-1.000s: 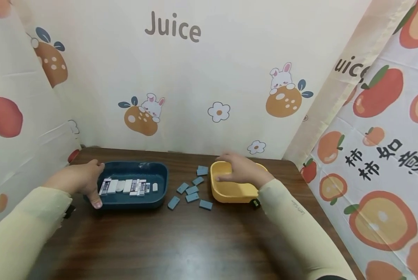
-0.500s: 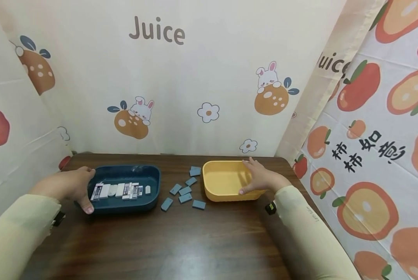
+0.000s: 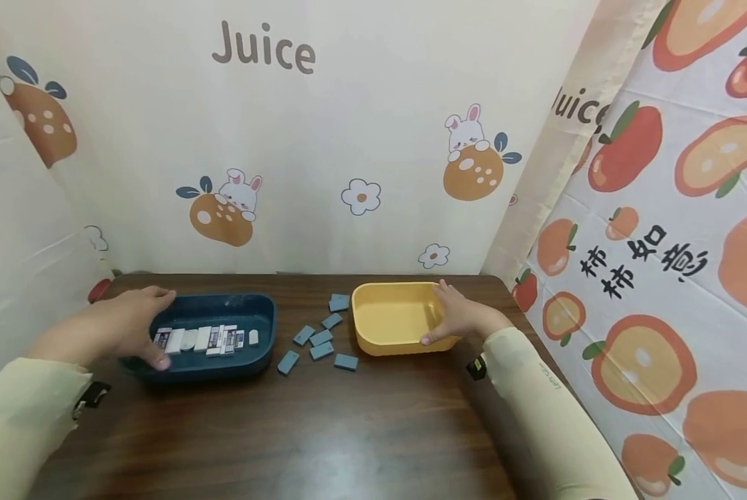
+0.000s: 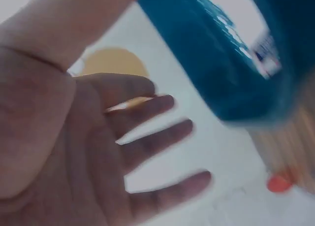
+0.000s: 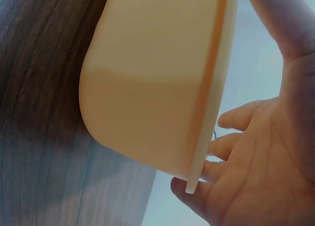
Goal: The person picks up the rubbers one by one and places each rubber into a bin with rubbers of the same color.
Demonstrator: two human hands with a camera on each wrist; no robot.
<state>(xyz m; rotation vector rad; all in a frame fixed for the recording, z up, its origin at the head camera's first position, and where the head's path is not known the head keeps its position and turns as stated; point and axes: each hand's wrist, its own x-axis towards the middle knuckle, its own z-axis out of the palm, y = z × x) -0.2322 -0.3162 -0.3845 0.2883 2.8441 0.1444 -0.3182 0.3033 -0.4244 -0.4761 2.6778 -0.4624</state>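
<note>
At the left end of the dark blue bin (image 3: 214,368), my left hand (image 3: 120,326) hovers with spread fingers and its thumb over the near rim. Several white erasers (image 3: 201,340), some in printed sleeves, lie in that bin. My right hand (image 3: 461,318) is at the right end of the yellow bin (image 3: 405,347), its fingers loosely spread along the rim. In the right wrist view, the fingers (image 5: 236,149) lie at or just past the rim; firm contact cannot be made out. The left wrist view shows the left palm (image 4: 88,162) with nothing in it.
Several small blue-grey blocks (image 3: 321,337) lie scattered on the dark wooden table (image 3: 323,430) between the two bins. A fruit-patterned cloth (image 3: 361,139) hangs behind the table and at both sides.
My right hand has moved from above the yellow bin to its right end. The left hand stays by the blue bin. The head view has shifted, so everything appears farther left.
</note>
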